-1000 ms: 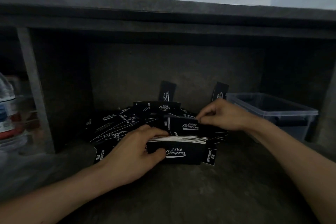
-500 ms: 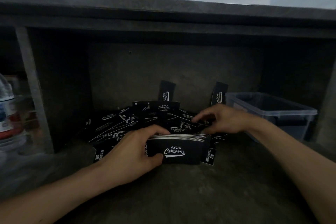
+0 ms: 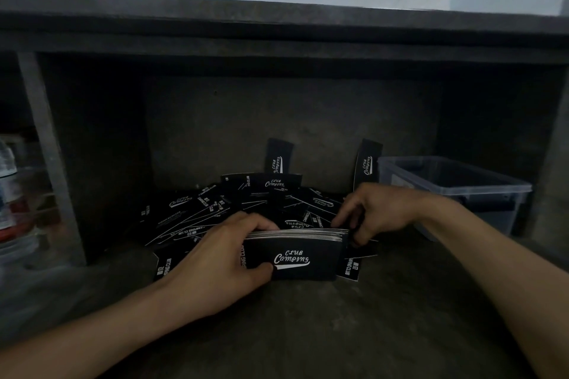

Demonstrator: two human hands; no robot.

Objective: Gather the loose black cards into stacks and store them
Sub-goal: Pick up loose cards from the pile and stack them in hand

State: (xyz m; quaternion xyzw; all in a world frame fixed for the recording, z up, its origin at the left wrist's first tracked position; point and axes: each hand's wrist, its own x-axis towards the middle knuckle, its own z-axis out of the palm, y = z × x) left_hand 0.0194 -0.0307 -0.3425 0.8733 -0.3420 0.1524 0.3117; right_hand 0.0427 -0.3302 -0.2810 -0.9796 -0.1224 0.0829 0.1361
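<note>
Clearly the left hand (image 3: pixel 215 258) grips the stack (image 3: pixel 292 258) on edge, long axis left-right; the right hand (image 3: pixel 378 209), curled at its right end (grip I cannot tell), sits nearer the loose cards (image 3: pixel 215 209) just behind

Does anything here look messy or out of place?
Yes. Behind the stack that the left hand grips, loose black cards lie strewn at all angles, and two upright cards stand on end against the back wall.

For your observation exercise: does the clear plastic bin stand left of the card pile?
No, the clear plastic bin stands right of the card pile, beyond the right hand.
</note>
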